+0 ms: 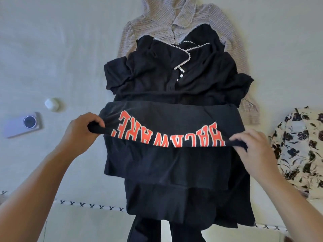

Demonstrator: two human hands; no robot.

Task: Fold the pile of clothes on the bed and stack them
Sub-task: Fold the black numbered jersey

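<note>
On a pale grey bed point(52, 49), a black T-shirt with orange lettering point(167, 130) lies atop dark clothes. Left hand point(82, 130) and right hand point(251, 145) pinch its folded edge; uneven pulling could skew the fold, dragging the black pearl-trimmed cardigan point(174, 75) beyond it

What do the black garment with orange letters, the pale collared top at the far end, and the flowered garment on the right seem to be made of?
Black garment with orange letters: probably matte cotton jersey; soft drape, letters look printed or appliqué. Pale collared top: an open, ribbed knit, by its textured rows. Flowered garment: likely thin woven fabric, slightly smooth, with a printed pattern. Both hands, left and right, grip the black garment.
</note>
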